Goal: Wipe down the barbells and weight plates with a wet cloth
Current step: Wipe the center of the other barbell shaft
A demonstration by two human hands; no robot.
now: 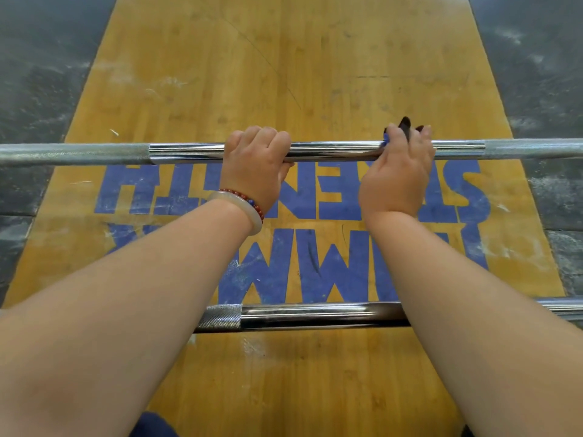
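Wipes the far barbell [331,149] at its smooth centre - right hand [397,171] curled over the shaft, grasping a dark cloth [405,124] against it, only scraps of fabric showing past the fingers. Clenches the left hand [255,162] round the same bar just beside, probably to stop it rolling. Has long knurled stretches free to either side for sliding. Places 1 more barbell [315,315] nearer than that bar, under the forearms, well apart - both over the wooden platform [284,74]. Shows no plates.
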